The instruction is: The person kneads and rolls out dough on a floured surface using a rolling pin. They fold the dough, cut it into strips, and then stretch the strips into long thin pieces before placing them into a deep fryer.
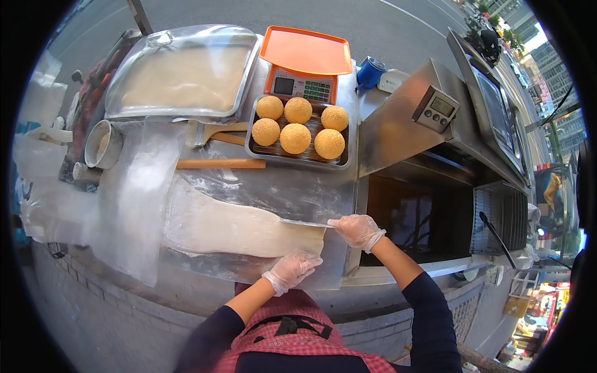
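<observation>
A long flat sheet of dough [233, 228] lies on the floured metal worktop [298, 191], its left part partly under a clear plastic sheet [135, 186]. In a thin plastic glove, my right hand [358, 231] is closed on the end of a long thin metal blade [303, 223], which lies along the far edge of the dough's right end. My left hand [292, 270], gloved too, rests at the near edge of that end with its fingers together and pointing right; whether it presses or pinches the dough cannot be told.
Sesame-coated balls [295, 138] sit on a rack tray beyond the dough. Behind stand an orange-topped scale [305, 51] and a covered tray of dough [186, 74]. A wooden rolling pin [221, 163] and a brush [205, 133] lie at the left. At the right is a fryer vat [415, 219] with a wire basket [499, 219].
</observation>
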`<state>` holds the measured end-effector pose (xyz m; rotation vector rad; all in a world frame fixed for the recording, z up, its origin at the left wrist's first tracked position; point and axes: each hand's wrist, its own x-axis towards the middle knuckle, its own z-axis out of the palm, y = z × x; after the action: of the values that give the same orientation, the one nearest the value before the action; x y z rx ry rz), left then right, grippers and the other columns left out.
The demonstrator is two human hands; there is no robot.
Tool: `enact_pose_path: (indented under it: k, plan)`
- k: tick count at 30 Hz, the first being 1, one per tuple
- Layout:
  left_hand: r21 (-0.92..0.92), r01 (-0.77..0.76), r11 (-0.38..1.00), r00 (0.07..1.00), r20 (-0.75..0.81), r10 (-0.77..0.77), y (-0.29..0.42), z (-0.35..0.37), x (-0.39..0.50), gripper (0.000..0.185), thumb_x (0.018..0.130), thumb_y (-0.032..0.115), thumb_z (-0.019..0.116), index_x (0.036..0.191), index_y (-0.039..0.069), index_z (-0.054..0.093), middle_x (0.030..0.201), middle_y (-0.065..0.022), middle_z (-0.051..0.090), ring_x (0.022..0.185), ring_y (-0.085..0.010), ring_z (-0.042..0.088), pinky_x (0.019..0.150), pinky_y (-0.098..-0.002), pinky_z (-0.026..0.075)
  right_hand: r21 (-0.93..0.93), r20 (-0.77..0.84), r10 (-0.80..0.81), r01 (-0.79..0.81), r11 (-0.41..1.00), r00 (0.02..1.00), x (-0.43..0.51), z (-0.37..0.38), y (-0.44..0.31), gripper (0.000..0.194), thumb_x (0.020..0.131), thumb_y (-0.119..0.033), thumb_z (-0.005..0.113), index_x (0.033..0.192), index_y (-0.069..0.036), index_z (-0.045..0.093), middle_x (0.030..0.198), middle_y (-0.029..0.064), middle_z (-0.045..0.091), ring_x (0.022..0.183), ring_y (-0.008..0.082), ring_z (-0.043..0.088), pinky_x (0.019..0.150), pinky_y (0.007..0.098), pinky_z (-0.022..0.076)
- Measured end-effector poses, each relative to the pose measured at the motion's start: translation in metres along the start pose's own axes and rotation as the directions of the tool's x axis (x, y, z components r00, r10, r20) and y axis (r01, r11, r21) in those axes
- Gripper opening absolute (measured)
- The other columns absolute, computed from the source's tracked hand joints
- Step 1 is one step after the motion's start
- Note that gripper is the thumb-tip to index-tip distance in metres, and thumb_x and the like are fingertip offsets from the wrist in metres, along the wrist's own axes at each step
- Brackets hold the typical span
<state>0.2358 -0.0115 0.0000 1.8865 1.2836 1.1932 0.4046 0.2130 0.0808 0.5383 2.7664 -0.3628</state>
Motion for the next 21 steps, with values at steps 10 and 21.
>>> enact_pose_path:
  k: [10, 21]
  plan:
    - [-0.007, 0.153, 0.988, 0.987, -0.054, -0.154, -0.024, -0.086, -0.052, 0.022, 0.087, 0.007, 0.074, 0.109, 0.006, 0.073, 0.104, -0.0144, 0.073, 0.097, -0.0331, 0.071, 0.083, -0.0406, 0.059, 0.117, 0.080, 0.013, -0.022, 0.993, 0.997, 0.093, -0.011, -0.091, 0.023, 0.099, -0.016, 0.056, 0.119, -0.012, 0.065, 0.101, 0.0152, 0.074, 0.093, 0.0349, 0.075, 0.074, 0.0472, 0.0606]
    - [0.182, 0.246, 0.952, 0.963, -0.160, -0.218, -0.031, -0.206, -0.130, 0.023, 0.087, 0.014, 0.079, 0.108, 0.008, 0.072, 0.112, -0.0125, 0.072, 0.104, -0.0337, 0.069, 0.093, -0.0449, 0.056, 0.033, 0.117, -0.047, 0.044, 0.998, 0.992, 0.158, -0.039, -0.140, 0.025, 0.102, -0.015, 0.052, 0.122, -0.012, 0.066, 0.098, 0.0158, 0.075, 0.090, 0.0357, 0.075, 0.072, 0.0477, 0.0603]
